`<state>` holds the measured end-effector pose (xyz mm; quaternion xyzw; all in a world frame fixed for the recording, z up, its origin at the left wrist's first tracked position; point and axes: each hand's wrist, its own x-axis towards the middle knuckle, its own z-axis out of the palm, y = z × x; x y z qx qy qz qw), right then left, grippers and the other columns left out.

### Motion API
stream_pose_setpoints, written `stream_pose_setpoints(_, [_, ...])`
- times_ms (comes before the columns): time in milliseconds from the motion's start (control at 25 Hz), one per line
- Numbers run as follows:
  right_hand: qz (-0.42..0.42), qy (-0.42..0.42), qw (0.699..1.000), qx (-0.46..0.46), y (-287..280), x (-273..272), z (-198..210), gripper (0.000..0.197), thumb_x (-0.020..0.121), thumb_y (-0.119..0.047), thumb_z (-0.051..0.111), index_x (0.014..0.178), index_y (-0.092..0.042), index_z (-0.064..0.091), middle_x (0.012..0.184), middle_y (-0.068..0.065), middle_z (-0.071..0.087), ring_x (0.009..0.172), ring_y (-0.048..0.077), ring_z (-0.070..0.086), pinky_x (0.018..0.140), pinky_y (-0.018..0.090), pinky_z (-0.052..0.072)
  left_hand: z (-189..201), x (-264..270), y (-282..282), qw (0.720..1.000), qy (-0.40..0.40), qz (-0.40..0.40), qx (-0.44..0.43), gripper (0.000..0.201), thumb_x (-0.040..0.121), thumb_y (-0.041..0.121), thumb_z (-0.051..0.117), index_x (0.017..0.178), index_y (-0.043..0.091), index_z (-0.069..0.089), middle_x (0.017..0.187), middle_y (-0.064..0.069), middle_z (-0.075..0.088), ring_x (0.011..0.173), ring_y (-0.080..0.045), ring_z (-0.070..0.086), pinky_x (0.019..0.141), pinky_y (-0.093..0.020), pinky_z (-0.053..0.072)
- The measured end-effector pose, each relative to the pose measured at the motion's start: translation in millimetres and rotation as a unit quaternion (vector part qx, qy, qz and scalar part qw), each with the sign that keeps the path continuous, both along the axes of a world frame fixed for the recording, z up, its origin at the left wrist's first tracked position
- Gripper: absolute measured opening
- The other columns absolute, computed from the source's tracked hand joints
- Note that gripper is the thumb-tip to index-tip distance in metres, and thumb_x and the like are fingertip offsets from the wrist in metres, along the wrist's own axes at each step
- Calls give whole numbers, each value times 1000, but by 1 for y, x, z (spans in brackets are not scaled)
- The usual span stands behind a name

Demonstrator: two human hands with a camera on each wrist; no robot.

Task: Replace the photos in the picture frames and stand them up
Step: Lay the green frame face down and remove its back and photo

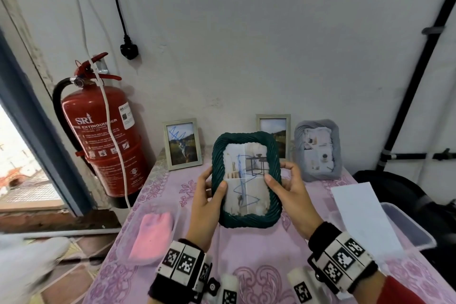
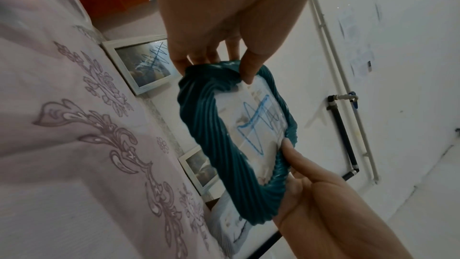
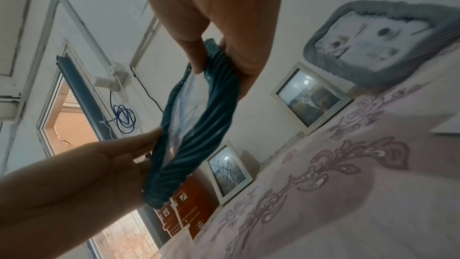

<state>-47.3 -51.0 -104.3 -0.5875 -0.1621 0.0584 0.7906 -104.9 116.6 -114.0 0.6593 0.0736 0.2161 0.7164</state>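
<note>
I hold a dark green ribbed picture frame [image 1: 246, 221] upright above the table, its front toward me. The photo [image 1: 246, 180] inside shows room pictures with a blue scribble over them. My left hand [image 1: 214, 181] grips the frame's left side, thumb on the front. On the opposite side my right hand [image 1: 280, 173] grips it the same way. The left wrist view shows the green frame [image 2: 206, 125] pinched by the left hand [image 2: 224, 62]. Seen edge-on in the right wrist view, the frame [image 3: 199, 135] is pinched by the right hand [image 3: 219, 56].
Three frames stand against the wall: a pale one with a scribbled cat photo [image 1: 183, 147], a second pale one [image 1: 274, 131] and a grey ribbed one [image 1: 318, 150]. A pink cloth [image 1: 151, 237] lies left, a clear box [image 1: 407, 227] and white sheet [image 1: 362, 212] right. A fire extinguisher [image 1: 106, 136] hangs left.
</note>
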Motion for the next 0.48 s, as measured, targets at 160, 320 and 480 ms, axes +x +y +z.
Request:
stream_pose_setpoints(160, [-20, 1, 1000, -8, -8, -16, -6, 31, 88, -18, 61, 115, -20, 45, 96, 11, 73, 88, 24, 70, 79, 39, 59, -3, -17, -15, 978, -4, 99, 182, 56, 90, 25, 60, 140, 26, 37, 128, 4, 43, 119, -9, 43, 98, -24, 39])
stream_pose_setpoints(320, [-24, 4, 1000, 10, -10, -27, -10, 30, 86, -26, 62, 111, -23, 47, 96, 7, 74, 90, 23, 70, 77, 36, 59, -5, -34, -34, 925, -87, 116, 352, 52, 88, 24, 62, 136, 26, 43, 121, 8, 46, 114, -2, 40, 99, -19, 32])
stream_pose_setpoints(480, [-13, 39, 999, 35, -12, -32, -12, 18, 91, -27, 56, 108, -29, 50, 96, 3, 74, 87, 19, 70, 71, 31, 59, -8, -42, -52, 932, -67, 27, 354, 47, 89, 38, 57, 131, 44, 38, 121, 17, 50, 113, 10, 38, 96, -11, 32])
